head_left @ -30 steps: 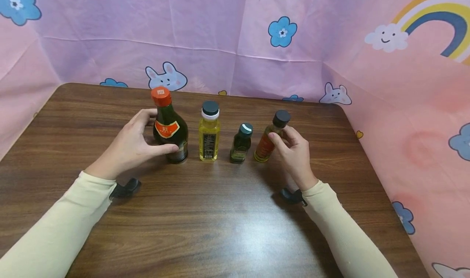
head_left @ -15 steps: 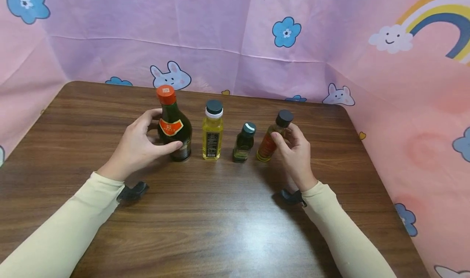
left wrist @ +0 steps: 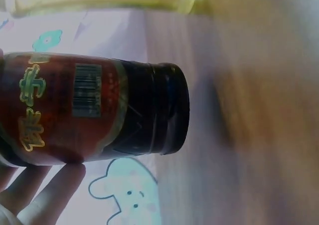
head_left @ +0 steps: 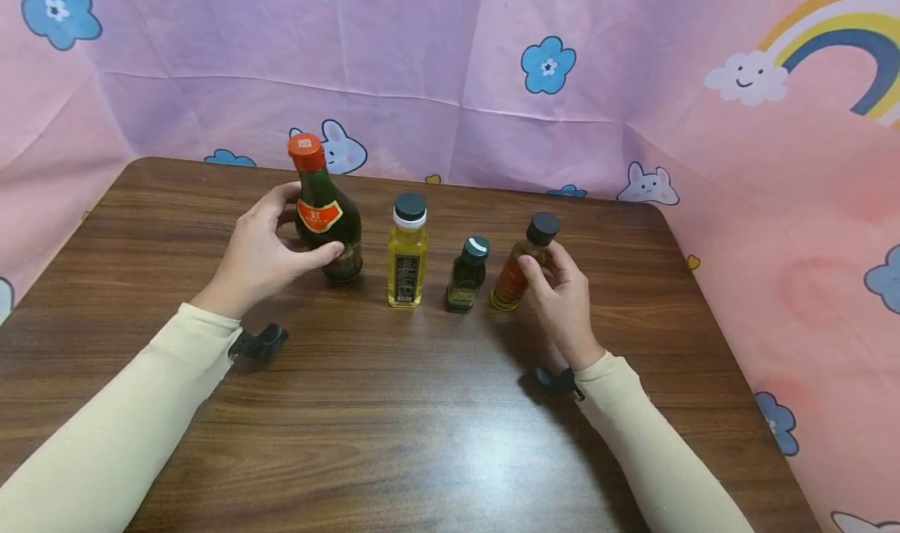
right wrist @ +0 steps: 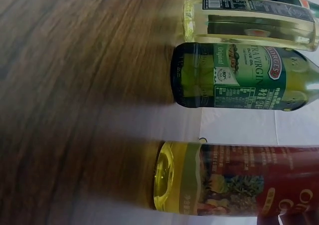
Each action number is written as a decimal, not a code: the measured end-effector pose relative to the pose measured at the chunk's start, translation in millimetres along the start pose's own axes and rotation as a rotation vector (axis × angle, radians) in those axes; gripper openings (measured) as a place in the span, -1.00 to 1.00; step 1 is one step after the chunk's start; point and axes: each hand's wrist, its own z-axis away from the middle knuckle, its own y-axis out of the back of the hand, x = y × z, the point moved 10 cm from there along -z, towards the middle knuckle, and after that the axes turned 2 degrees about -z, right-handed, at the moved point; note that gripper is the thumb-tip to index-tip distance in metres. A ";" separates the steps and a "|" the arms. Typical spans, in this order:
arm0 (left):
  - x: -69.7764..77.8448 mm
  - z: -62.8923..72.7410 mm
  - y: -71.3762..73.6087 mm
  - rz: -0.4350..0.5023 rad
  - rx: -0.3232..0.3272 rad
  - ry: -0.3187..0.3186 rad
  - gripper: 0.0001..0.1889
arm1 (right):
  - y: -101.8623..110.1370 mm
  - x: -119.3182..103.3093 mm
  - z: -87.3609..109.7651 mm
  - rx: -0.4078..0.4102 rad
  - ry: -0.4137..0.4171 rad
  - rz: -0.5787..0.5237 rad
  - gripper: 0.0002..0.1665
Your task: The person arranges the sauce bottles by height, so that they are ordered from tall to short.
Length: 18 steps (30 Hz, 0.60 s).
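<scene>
In the head view my left hand grips a dark, red-capped bottle at the far left of the row. Its red label with gold characters and a barcode shows in the left wrist view, where the dark bottle's base hangs clear of the tabletop, over a blurred shadow. At the other end, my right hand holds a small black-capped oil bottle, thumb in front and fingers behind. That bottle leans slightly right. Yellow oil shows through its base in the right wrist view, below a red label.
Between the hands stand a clear bottle of yellow oil and a small green olive oil bottle. All are on a brown wooden table, backed by a pink and purple cartoon curtain. Dark wrist-worn devices project beneath both wrists.
My left hand has raised the red-capped bottle upward off the table. The right hand and its bottle stay nearly where they were, and the two middle bottles have not moved.
</scene>
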 end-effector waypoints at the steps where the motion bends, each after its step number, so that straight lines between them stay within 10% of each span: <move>1: -0.3 -5.0 0.3 0.001 -0.006 -0.001 -0.17 | 0.0 0.5 0.1 -0.002 0.003 0.001 -0.58; 18: -19.7 -62.5 -13.7 -0.046 -0.148 0.038 -0.05 | -3.6 -5.6 2.4 -0.003 0.031 0.047 -0.60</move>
